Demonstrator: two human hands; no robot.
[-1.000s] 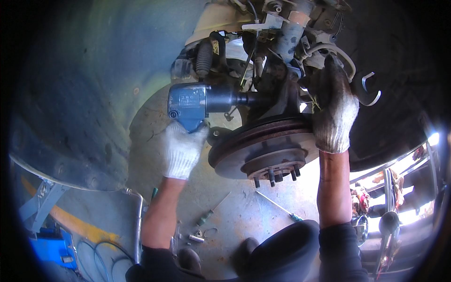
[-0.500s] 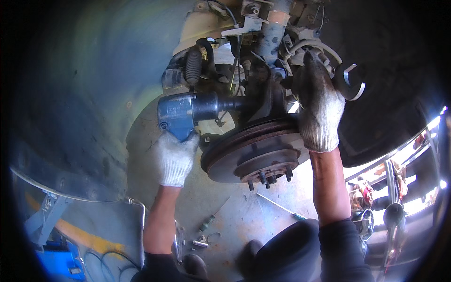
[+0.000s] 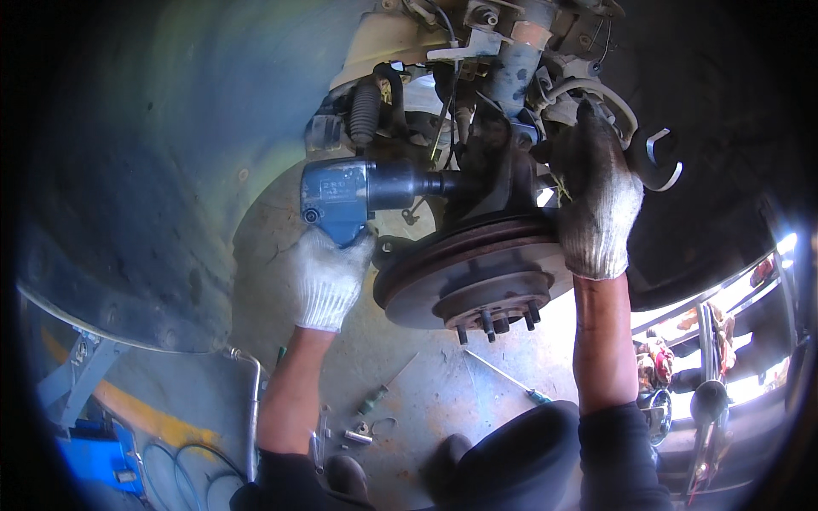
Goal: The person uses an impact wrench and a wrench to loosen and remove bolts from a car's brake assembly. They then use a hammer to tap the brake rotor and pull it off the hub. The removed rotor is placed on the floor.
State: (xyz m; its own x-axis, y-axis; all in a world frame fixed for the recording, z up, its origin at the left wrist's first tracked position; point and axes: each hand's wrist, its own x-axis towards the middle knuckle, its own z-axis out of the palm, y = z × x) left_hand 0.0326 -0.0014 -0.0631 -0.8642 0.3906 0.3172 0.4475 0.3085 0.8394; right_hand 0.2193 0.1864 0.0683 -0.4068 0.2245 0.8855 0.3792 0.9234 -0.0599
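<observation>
My gloved left hand [image 3: 331, 279] is closed round the handle of a blue impact wrench [image 3: 335, 194]. The tool lies level behind the brake disc [image 3: 477, 289], its dark socket [image 3: 394, 186] pointing right at the steering knuckle [image 3: 504, 175] below the strut [image 3: 515, 72]. Whether the socket sits on a bolt is hidden in shadow. On the far side of the knuckle, my gloved right hand [image 3: 599, 200] is closed round an open-end wrench [image 3: 666, 160]. Only the wrench's bright forked jaw shows, sticking out to the right; its other end is hidden.
Curved wheel-arch panels surround the work. A ribbed rubber boot [image 3: 365, 111] and a bent hose [image 3: 601, 88] are close to my hands. Screwdrivers [image 3: 538, 396] and a loose socket [image 3: 358, 437] lie on the floor. A bent metal bar [image 3: 254, 400] and a blue box [image 3: 100, 460] stand at left.
The whole scene has shifted slightly to the right in the picture. Both hands keep their holds, with the impact wrench and open-end wrench in nearly the same places on the assembly.
</observation>
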